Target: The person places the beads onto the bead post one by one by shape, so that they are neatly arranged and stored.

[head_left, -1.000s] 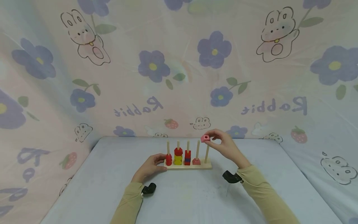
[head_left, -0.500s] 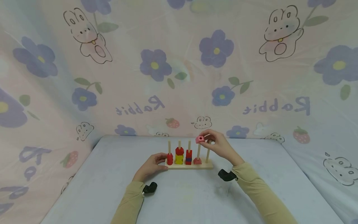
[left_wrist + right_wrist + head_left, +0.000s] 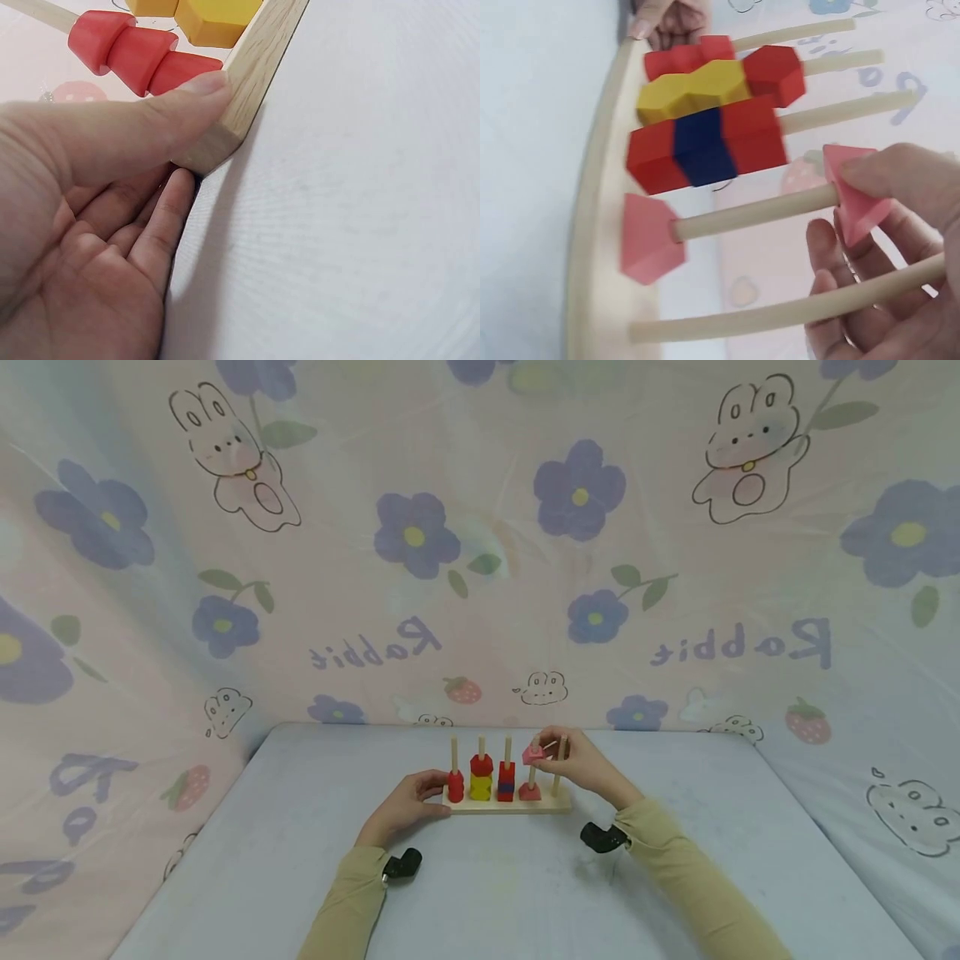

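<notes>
A wooden peg board with several upright pegs stands on the table. My left hand grips its left end, thumb over the front edge in the left wrist view. Between thumb and fingers my right hand pinches a pink block, threaded on the upper part of the fourth peg. Another pink block sits at that peg's foot. Red rounded pieces fill the first peg's lower part. The second bears yellow pieces under a red one; the third, red blocks with a blue block between.
The rightmost peg carries no block and passes close by my right fingers. A white cloth covers the table. Behind it hangs a curtain with flowers and rabbits.
My right hand has carried the pink block left from near the rightmost peg to the fourth peg, then lowered it over that peg's top. My left hand keeps its grip on the board.
</notes>
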The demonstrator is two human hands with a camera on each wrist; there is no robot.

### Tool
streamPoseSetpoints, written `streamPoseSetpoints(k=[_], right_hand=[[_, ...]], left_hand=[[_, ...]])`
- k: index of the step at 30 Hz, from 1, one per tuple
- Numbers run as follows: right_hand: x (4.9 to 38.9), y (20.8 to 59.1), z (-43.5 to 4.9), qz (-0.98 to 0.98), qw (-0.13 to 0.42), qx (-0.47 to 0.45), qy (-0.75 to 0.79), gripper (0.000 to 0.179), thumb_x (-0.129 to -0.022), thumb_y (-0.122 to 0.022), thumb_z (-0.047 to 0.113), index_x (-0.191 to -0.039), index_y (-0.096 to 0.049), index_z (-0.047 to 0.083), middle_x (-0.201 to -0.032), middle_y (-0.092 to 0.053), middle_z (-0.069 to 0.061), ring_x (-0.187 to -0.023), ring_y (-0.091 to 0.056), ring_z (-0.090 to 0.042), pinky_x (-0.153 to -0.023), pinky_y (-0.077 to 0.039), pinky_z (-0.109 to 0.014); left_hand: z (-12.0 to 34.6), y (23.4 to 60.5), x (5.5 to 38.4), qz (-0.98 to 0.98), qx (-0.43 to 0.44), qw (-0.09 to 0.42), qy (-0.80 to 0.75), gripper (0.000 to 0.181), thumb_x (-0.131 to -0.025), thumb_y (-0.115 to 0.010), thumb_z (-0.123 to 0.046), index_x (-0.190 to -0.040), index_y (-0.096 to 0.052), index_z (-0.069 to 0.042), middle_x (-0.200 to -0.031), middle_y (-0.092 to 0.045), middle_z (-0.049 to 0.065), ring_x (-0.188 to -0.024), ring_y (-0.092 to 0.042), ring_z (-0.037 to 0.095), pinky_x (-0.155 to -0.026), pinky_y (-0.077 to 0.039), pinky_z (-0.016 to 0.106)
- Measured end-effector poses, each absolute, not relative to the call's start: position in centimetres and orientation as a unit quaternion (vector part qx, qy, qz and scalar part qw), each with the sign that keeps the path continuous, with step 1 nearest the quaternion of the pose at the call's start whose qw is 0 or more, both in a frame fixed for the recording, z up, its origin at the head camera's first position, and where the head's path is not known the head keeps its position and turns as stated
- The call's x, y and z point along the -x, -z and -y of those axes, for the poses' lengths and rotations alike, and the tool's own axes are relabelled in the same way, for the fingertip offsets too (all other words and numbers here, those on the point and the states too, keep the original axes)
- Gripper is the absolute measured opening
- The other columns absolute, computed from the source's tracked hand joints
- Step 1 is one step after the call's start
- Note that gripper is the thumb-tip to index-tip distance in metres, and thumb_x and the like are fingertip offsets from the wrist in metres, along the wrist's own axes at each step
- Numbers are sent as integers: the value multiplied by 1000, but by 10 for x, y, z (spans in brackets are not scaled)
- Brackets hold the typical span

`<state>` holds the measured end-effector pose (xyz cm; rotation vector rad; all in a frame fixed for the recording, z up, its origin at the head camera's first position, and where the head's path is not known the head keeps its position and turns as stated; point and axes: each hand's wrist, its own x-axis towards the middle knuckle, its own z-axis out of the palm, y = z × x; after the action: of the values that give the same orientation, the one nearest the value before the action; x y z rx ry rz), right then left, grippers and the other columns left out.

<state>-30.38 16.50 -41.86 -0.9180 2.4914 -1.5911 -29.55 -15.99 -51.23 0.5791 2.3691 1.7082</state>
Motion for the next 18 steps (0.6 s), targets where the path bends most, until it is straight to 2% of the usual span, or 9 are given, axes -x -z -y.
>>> streamPoseSetpoints(k=[8, 14, 18], right_hand=[[314, 463, -167, -805, 53, 255, 532, 24, -83, -74, 7, -102, -63, -3, -97, -67, -13, -93, -62, -24, -76, -54, -24], [316, 482, -166, -817, 47, 245, 520, 22, -82, -73, 2, -102, -65, -2, -99, -68, -12, -94, -62, -23, -79, -51, -23], [308, 482, -163, -817, 42, 242, 522, 23, -82, -72, 0, -103, -64, -5, -100, -67, -16, -96, -62, -29, -79, -51, -24]], left_hand=[[159, 513, 295, -784, -196, 84, -583, 54, -80, -73, 4, -130, -52, 3, -131, -53, 18, -121, -50, 35, -105, -37, 46], [159, 512, 296, -791, -202, 80, -572, 53, -80, -75, 1, -129, -54, 1, -130, -55, 15, -120, -52, 32, -103, -40, 41], [160, 511, 296, -793, -203, 79, -569, 54, -80, -75, -1, -129, -54, 0, -129, -55, 14, -120, -52, 31, -102, -42, 38]])
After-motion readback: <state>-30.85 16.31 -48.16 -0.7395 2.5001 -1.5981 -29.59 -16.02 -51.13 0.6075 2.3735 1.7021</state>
